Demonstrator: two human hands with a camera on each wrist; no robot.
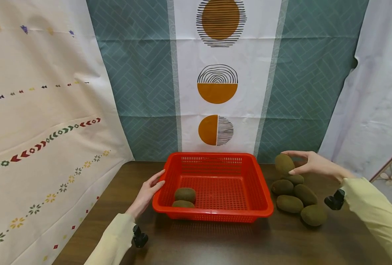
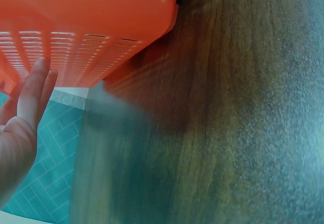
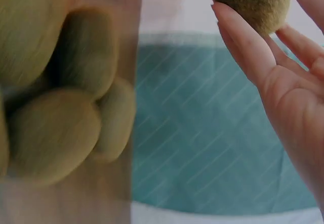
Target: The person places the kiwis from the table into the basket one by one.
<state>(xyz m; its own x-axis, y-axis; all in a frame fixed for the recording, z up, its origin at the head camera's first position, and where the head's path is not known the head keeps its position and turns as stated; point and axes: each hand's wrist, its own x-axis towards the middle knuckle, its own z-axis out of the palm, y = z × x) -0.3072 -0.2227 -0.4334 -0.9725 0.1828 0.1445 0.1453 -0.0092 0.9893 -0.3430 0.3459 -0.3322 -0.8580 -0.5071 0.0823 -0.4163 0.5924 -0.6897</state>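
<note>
Sleeves frame my view. My right hand [image 1: 310, 164] pinches a kiwi [image 1: 284, 163] atop the pile [image 1: 295, 200] at three o'clock of the red basket [image 1: 215, 213]; it looks light, fuzzy, bruisable, best held around its middle. My left hand [image 1: 147, 191], fingers straight, rests against the basket's nine o'clock rim.

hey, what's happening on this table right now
A person's right hand grips one fuzzy brown-green kiwi above a pile of kiwis on the dark wooden table. Their left hand rests with straight fingers against the left wall of a red perforated plastic basket, which holds two kiwis in its near-left corner.
</note>
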